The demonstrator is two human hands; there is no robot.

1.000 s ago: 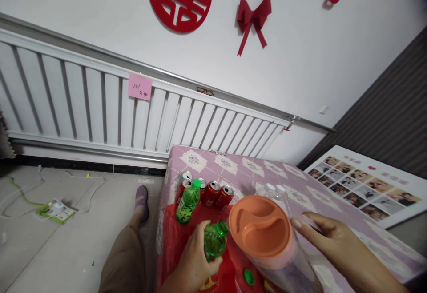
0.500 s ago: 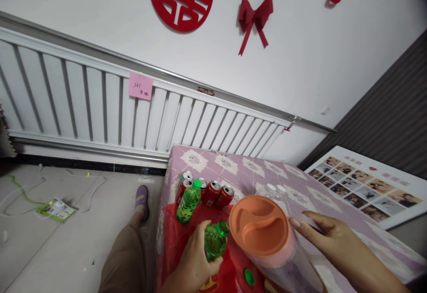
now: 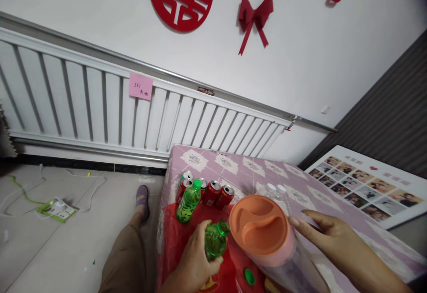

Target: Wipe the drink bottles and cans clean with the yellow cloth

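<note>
My left hand [image 3: 196,257] is wrapped round a green plastic bottle [image 3: 215,242], whose mouth is uncapped and faces up. Just right of it stands a clear pitcher [image 3: 290,268] with an orange lid [image 3: 258,226]. My right hand [image 3: 336,239] is at the pitcher's right side, its thumb against the rim and the fingers curled round what appears to be the handle, partly hidden. A loose green cap [image 3: 249,276] lies on a red plastic bag [image 3: 196,235] below the bottle. Behind my left hand, a capped green bottle [image 3: 189,202] stands upright.
Several opened drink cans, among them a red can [image 3: 225,196], stand behind the capped bottle. Clear bottles with white caps [image 3: 271,188] are behind the pitcher. A patterned bed cover [image 3: 227,162] lies beneath. A white radiator [image 3: 110,102] runs along the wall; a photo board [image 3: 363,184] leans at right.
The pitcher's body has shifted very slightly, its lower part to the right. Both hands and the green bottle are in nearly the same place.
</note>
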